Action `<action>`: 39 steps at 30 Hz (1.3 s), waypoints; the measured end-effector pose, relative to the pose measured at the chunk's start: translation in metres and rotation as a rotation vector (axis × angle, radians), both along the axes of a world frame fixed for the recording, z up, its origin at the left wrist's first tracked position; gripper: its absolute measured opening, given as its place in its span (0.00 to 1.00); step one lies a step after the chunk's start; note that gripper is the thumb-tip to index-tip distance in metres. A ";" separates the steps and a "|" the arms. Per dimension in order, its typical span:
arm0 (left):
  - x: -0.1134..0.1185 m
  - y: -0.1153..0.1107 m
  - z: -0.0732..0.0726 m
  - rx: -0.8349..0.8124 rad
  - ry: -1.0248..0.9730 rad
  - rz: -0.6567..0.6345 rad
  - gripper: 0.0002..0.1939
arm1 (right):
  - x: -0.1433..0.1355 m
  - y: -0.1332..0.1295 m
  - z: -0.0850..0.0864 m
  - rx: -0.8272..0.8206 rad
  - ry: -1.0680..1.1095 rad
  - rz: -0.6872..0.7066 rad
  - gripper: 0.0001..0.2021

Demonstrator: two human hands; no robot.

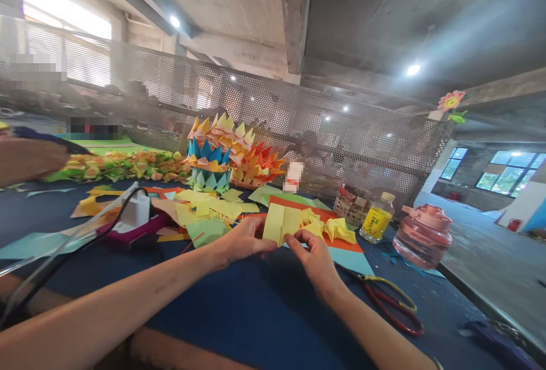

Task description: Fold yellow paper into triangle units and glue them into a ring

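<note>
A creased pale yellow sheet of paper [281, 221] is held up above the dark blue tabletop. My left hand [245, 240] grips its left side, thumb in front and fingers behind. At its lower right edge, my right hand [313, 256] pinches the paper between thumb and fingertips. Folded yellow paper pieces [340, 229] lie just beyond my right hand on an orange sheet [328, 213]. Loose yellow papers [209, 208] are spread behind my left hand. Scissors [394, 301] with red and yellow handles rest to the right of my right forearm.
Pointed folded-paper structures [222, 153] stand at the back, beside a long heap of small folded pieces [123, 166]. A power strip [132, 227] with a cable is at left. On the right are a yellow-labelled bottle [377, 219] and a pink jug [422, 236]. A perforated screen [341, 131] stands behind.
</note>
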State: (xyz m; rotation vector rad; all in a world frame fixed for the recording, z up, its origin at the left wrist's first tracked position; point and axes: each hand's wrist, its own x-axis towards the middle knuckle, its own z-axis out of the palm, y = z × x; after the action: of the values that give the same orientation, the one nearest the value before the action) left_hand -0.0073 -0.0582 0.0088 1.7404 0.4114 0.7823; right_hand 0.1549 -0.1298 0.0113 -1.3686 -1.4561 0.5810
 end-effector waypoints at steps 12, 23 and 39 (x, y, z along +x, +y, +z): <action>-0.005 -0.002 0.000 0.470 -0.037 0.140 0.18 | 0.003 0.002 0.001 -0.014 0.024 -0.060 0.15; -0.002 0.003 -0.002 0.397 0.009 0.245 0.08 | -0.002 -0.002 0.000 -0.062 0.013 0.069 0.15; 0.001 0.003 0.002 0.072 -0.023 0.193 0.11 | -0.006 -0.005 0.002 -0.091 -0.104 0.091 0.12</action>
State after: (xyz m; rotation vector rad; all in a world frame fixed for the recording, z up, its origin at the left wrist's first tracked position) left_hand -0.0066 -0.0551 0.0111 1.7749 0.5467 0.9643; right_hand 0.1489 -0.1345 0.0134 -1.4271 -1.5994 0.6495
